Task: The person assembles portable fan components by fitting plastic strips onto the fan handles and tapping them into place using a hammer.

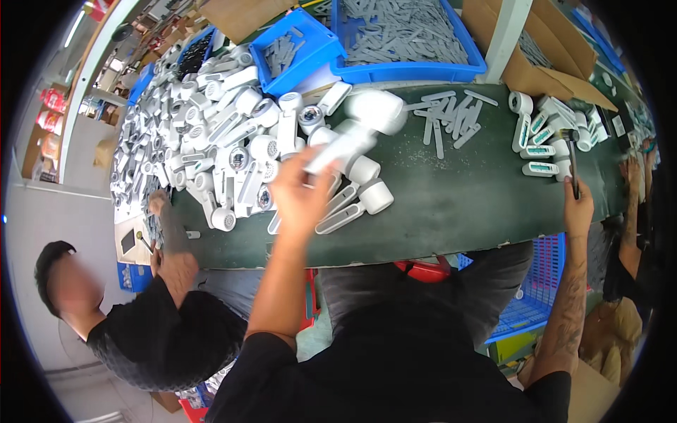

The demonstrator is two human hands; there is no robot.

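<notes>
At upper centre the left hand point(303, 194) clamps its fingers on a blurred, white plastic, round-headed device point(350, 141), seemingly slanting head toward upper right, while the right hand point(579, 206) grips a dark-handled hammer point(574, 166), open green desk point(458, 201) between them.

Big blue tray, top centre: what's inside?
The big blue tray holds a heap of loose, narrow grey strips. The heap hides most of the tray's floor, so anything beneath the top layer can't be seen; the far end is cut off by the picture's edge.
</notes>
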